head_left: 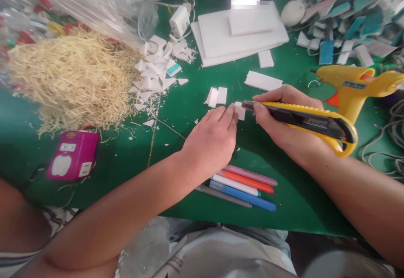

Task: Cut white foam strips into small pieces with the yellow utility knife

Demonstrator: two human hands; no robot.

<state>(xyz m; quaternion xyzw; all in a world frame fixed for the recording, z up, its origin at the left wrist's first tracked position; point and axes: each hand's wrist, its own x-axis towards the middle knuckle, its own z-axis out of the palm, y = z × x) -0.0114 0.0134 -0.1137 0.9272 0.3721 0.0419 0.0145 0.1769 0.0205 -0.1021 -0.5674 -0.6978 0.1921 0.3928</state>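
My right hand [284, 122] grips a yellow and black box cutter [315, 120], its tip pointing left at a small white foam board piece [240, 112]. Beside that tip, my left hand [213, 133] rests on the green table with its fingers together, the fingertips holding the piece at its left edge. The fingers hide part of the piece. Just beyond my left hand lie more small cut pieces [222, 96], some overlapping. A longer white strip [263, 81] sits above the cutter's tip.
White foam sheets [240, 38] are stacked at the back. Scraps [154, 65] and pale shredded straw [75, 76] heap up at left, near a magenta box [73, 155]. At right stands a yellow glue gun [350, 86] by coiled cables [389, 131]. Several markers [246, 185] lie in front.
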